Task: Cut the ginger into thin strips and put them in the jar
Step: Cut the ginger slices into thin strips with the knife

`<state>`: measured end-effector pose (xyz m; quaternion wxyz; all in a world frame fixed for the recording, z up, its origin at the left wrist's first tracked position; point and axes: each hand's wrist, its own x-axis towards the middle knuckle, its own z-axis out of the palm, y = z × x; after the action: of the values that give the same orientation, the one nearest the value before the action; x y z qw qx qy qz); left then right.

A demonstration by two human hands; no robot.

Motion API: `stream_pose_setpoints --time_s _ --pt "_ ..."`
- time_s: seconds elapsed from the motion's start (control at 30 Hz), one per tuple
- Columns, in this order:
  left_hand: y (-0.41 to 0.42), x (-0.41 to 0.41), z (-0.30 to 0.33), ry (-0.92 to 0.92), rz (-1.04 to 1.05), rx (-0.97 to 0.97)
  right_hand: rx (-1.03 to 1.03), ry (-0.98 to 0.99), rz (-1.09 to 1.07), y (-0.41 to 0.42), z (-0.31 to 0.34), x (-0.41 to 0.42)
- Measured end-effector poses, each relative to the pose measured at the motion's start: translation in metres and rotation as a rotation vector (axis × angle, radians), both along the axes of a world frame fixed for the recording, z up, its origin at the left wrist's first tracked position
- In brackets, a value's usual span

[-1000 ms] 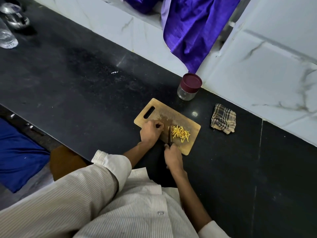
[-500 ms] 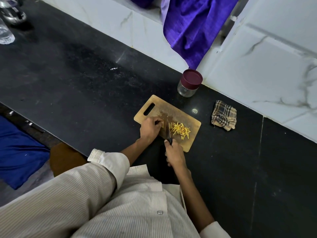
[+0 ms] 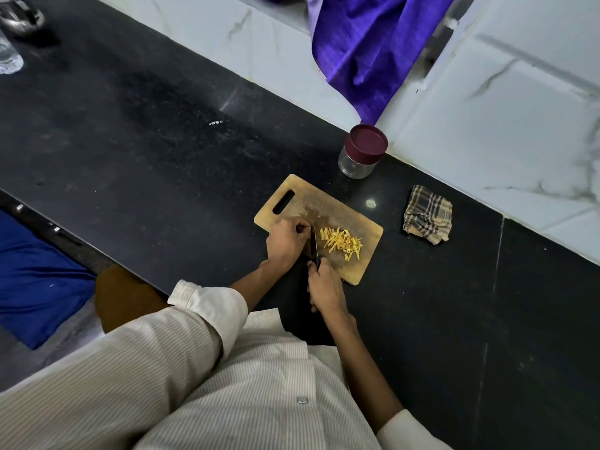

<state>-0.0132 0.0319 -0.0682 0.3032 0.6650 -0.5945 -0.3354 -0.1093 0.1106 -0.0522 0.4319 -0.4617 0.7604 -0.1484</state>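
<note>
Head view: knife (image 3: pixel 314 243) beside ginger strips (image 3: pixel 341 243).

Left hand (image 3: pixel 285 241): I kept it knuckles-up, fingers curled under, fingertips tucked beside the blade.
Right hand (image 3: pixel 324 289): I had it wrapped round the knife handle (image 3: pixel 316 263).
Forearms: both bare, sleeves rolled back.

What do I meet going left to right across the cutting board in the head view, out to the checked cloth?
left hand → knife → ginger strips → bare right part of the cutting board → checked cloth
</note>
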Motion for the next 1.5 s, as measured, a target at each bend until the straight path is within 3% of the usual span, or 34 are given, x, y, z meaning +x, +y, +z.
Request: stream_pose_setpoints --time_s 0.47,1.5 --pt "0.0 -0.005 0.008 -0.029 0.035 0.068 -0.013 0.076 0.02 -0.001 -0.005 0.003" --pt "0.003 -0.002 0.012 -0.039 0.035 0.082 -0.005 0.051 0.004 0.001 0.005 0.009"
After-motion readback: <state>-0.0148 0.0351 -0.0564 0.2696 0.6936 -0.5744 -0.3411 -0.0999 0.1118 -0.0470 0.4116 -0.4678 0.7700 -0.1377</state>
